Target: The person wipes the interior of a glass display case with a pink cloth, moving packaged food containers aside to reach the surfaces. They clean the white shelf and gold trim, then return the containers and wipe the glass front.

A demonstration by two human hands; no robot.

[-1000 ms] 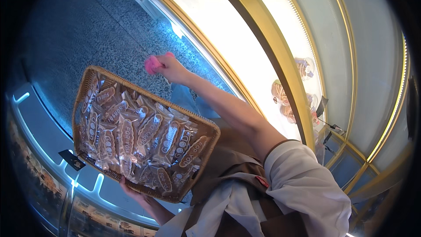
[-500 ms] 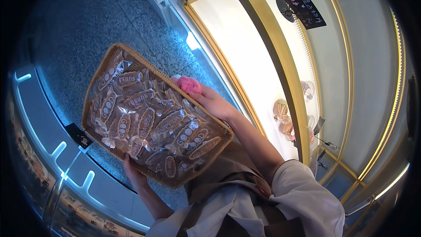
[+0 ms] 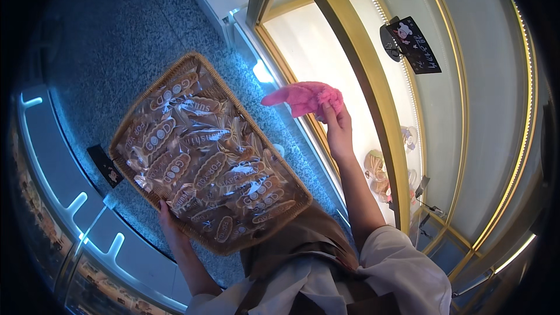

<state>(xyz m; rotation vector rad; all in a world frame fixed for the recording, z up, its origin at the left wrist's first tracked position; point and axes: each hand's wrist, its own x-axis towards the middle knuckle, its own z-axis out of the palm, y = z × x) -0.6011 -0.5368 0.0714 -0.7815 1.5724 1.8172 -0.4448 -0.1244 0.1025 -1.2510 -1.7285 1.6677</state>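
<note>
A wicker basket (image 3: 242, 111) is held out in front of me, filled with several brown cookies in clear wrappers (image 3: 204, 169). My left hand (image 3: 169, 216) grips its near left rim, with the fingers mostly hidden under the basket. My right hand (image 3: 338, 125) is off the basket, raised at the opening of the lit display case (image 3: 356, 46). Between its thumb and fingers it pinches a pink cloth (image 3: 306, 98), whose loose end points left toward the basket.
Inside the display case stands a black sign on a round holder (image 3: 414, 45); a few packaged items (image 3: 376, 166) sit at its near end. Gold-coloured frame bars edge the opening. Left of me runs a curved, blue-lit counter (image 3: 76, 198) with a small black sign (image 3: 105, 165).
My right hand has let go of the basket's right rim and moved right with the pink cloth, now unfolded. The basket's far end has swung slightly to the right, still in my left hand.
</note>
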